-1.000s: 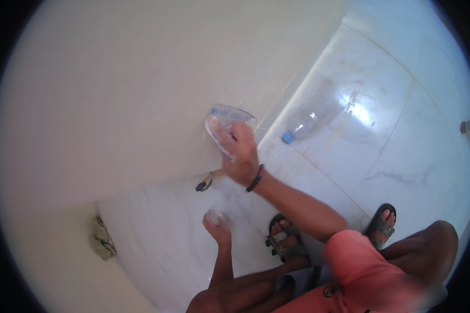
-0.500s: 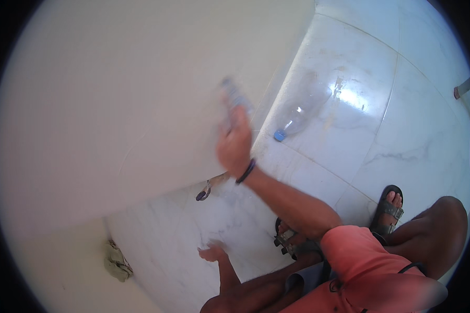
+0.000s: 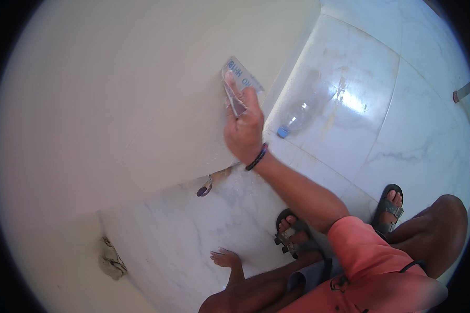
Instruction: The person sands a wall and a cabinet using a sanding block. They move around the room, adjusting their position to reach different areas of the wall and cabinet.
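My right hand (image 3: pixel 245 122), with a dark bracelet at the wrist, presses a piece of sandpaper (image 3: pixel 236 67) against the pale wall (image 3: pixel 115 109). The paper's light backing with blue print faces me. My fingers are spread over it, and part of it lies under them. Lower down, beyond my left leg, my left hand (image 3: pixel 227 257) hangs near the floor with nothing in it and its fingers apart.
A clear plastic bottle with a blue cap (image 3: pixel 282 132) lies on the white tiled floor (image 3: pixel 350 151) beside the wall. A dark looped object (image 3: pixel 205 186) pokes out at the wall's lower edge. At the left lies a crumpled greenish bundle (image 3: pixel 111 261). A furniture leg (image 3: pixel 463 92) stands far right.
My right hand has moved a little up and to the right along the wall with the sandpaper. My left hand has shifted slightly right and down.
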The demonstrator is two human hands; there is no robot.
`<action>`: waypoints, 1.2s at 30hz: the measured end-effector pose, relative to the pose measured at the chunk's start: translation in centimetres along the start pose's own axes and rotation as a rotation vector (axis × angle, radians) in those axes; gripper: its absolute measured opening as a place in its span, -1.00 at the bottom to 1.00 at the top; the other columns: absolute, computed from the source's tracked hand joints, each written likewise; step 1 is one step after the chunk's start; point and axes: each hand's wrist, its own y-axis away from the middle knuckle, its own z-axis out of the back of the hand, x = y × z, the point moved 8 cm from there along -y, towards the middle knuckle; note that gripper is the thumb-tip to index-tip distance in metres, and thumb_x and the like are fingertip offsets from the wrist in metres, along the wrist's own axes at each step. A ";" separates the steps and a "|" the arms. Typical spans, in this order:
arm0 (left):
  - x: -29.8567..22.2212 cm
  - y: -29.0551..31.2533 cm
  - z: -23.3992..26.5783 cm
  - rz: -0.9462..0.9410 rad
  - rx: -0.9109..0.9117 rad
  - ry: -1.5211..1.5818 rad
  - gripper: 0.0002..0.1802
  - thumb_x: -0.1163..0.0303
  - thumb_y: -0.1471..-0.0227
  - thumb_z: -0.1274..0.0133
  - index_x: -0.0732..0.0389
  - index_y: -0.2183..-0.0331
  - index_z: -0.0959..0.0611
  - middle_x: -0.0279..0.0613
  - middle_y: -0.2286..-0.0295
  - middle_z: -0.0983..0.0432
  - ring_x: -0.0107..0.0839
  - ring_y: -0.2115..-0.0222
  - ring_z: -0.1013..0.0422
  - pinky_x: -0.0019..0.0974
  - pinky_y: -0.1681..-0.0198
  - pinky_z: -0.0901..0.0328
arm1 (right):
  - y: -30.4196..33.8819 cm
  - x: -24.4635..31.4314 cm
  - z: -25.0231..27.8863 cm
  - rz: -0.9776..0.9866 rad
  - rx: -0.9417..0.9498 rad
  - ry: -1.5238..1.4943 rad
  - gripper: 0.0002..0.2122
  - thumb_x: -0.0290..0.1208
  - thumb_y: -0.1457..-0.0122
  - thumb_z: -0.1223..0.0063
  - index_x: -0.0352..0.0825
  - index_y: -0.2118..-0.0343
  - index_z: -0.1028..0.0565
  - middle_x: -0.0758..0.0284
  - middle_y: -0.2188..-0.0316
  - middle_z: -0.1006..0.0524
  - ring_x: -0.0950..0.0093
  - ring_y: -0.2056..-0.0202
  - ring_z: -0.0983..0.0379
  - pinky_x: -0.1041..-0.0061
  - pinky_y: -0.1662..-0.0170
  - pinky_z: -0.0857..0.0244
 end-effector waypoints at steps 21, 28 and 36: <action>-0.4 -0.1 1.1 0.021 -0.004 -0.024 -0.34 -0.03 -0.24 0.28 0.24 -0.18 -0.25 0.20 -0.14 -0.16 0.11 -0.11 -0.16 0.10 -0.13 -0.10 | 1.7 1.7 -0.8 0.131 0.161 0.060 -0.32 -0.76 0.02 0.09 -0.15 -0.24 -0.25 0.22 0.49 -0.25 0.21 0.48 -0.33 0.27 0.40 -0.30; -0.4 -0.1 0.6 0.012 -0.051 0.005 -0.36 0.00 -0.23 0.22 0.24 -0.17 -0.25 0.22 -0.12 -0.19 0.13 -0.09 -0.17 0.13 -0.08 -0.14 | 3.2 3.2 -1.6 0.096 0.133 -0.020 -0.32 -0.73 0.02 0.04 -0.09 -0.23 -0.26 0.21 0.50 -0.26 0.23 0.49 -0.34 0.29 0.44 -0.29; -0.6 0.0 1.2 0.044 -0.002 -0.033 -0.34 -0.01 -0.23 0.24 0.25 -0.18 -0.23 0.20 -0.13 -0.17 0.12 -0.10 -0.17 0.14 -0.09 -0.14 | 4.1 3.5 -2.0 0.261 0.284 0.048 -0.38 -0.69 -0.05 0.08 -0.13 -0.23 -0.25 0.16 0.46 -0.29 0.17 0.45 -0.37 0.26 0.42 -0.28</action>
